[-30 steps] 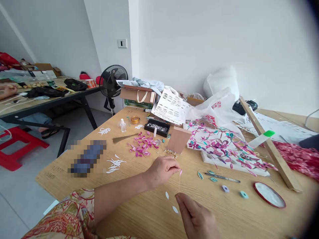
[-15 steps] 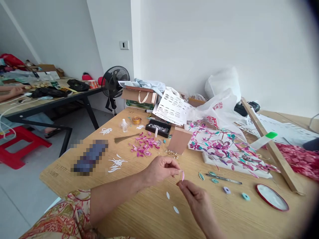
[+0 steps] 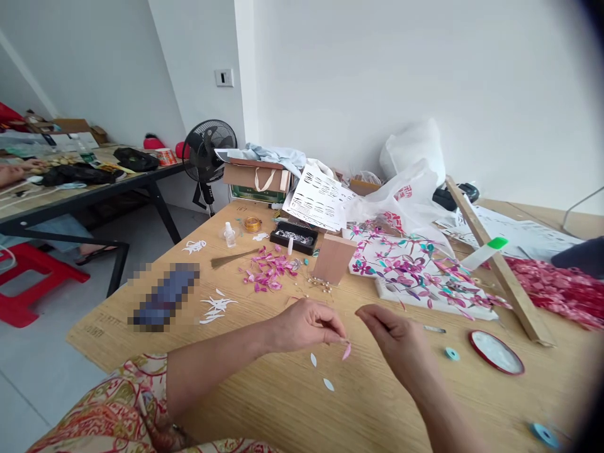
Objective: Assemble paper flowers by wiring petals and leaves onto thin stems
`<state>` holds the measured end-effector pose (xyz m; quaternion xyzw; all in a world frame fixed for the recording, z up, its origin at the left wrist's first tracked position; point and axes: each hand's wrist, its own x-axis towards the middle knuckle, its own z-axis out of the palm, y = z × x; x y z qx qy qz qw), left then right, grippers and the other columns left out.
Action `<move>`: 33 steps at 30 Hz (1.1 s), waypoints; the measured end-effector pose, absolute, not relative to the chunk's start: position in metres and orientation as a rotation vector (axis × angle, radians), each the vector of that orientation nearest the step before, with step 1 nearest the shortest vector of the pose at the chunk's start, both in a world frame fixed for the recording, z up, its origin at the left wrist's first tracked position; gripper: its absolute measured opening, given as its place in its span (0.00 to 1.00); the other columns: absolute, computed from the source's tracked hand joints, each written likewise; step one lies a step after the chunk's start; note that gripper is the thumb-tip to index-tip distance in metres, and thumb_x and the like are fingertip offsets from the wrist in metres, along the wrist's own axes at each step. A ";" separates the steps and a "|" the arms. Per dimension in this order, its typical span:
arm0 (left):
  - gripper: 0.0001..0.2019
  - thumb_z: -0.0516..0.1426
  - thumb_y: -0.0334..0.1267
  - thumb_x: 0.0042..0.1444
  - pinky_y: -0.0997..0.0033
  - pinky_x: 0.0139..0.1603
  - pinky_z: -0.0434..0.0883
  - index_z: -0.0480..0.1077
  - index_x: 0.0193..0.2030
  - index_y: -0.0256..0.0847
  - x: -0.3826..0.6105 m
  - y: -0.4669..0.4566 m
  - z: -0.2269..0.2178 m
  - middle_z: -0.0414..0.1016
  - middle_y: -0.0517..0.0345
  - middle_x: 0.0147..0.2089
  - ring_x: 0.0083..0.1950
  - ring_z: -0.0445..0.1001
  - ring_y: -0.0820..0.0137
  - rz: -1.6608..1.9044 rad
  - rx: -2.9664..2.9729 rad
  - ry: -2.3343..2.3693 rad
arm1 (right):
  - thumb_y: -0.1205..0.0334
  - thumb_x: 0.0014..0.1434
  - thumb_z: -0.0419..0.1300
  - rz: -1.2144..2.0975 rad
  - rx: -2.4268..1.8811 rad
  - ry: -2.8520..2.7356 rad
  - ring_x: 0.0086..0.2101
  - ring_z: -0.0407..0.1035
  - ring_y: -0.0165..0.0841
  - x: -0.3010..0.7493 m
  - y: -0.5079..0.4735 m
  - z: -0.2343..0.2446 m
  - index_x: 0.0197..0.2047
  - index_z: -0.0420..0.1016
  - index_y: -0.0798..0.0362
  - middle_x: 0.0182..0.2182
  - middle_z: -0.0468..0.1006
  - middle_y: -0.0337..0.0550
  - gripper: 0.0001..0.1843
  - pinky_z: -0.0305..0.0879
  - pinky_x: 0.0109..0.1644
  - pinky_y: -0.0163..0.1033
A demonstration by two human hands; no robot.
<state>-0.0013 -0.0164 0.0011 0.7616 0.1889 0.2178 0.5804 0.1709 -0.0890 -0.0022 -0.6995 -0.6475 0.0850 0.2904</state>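
My left hand (image 3: 309, 324) hovers low over the wooden table (image 3: 302, 409), fingers pinched on a small pink paper petal (image 3: 346, 352) that hangs from a thin wire. My right hand (image 3: 396, 336) is just right of it, thumb and forefinger pinched together at the upper end; whether the wire is in them I cannot make out. Two white petal shapes (image 3: 321, 372) lie on the table under my hands. A pile of pink petals (image 3: 267, 270) lies further back.
A white board with pink and teal paper flowers (image 3: 415, 270) lies behind my right hand, with a red lid (image 3: 495, 352), teal paper coils (image 3: 452, 353) and a wooden strip (image 3: 495, 264). A fan (image 3: 207, 151), boxes and plastic bags stand at the back. Another person's hand (image 3: 14, 171) rests on the left table.
My right hand has risen from below the petal up to the right of my left hand. The left hand dropped slightly, the petal still hanging from it.
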 end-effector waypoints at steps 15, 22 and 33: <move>0.07 0.53 0.30 0.51 0.77 0.36 0.62 0.71 0.27 0.37 0.009 -0.013 -0.016 0.70 0.58 0.28 0.33 0.66 0.75 0.634 2.309 0.532 | 0.57 0.60 0.42 -0.215 -1.874 -1.805 0.16 0.65 0.28 0.127 -0.138 -0.011 0.26 0.72 0.51 0.17 0.72 0.39 0.21 0.54 0.20 0.30; 0.04 0.58 0.32 0.45 0.79 0.29 0.61 0.69 0.24 0.34 0.001 -0.020 0.001 0.67 0.61 0.23 0.26 0.63 0.78 0.506 1.641 0.505 | 0.51 0.56 0.47 0.354 -1.850 -1.647 0.20 0.64 0.29 0.167 -0.092 -0.010 0.25 0.71 0.52 0.17 0.71 0.37 0.19 0.56 0.22 0.30; 0.03 0.55 0.30 0.46 0.78 0.32 0.62 0.70 0.25 0.35 0.014 -0.014 -0.026 0.69 0.60 0.25 0.29 0.65 0.77 0.735 1.808 0.766 | 0.56 0.60 0.44 0.203 -1.730 -1.666 0.18 0.66 0.27 0.114 -0.135 -0.051 0.28 0.73 0.54 0.16 0.71 0.38 0.20 0.58 0.23 0.28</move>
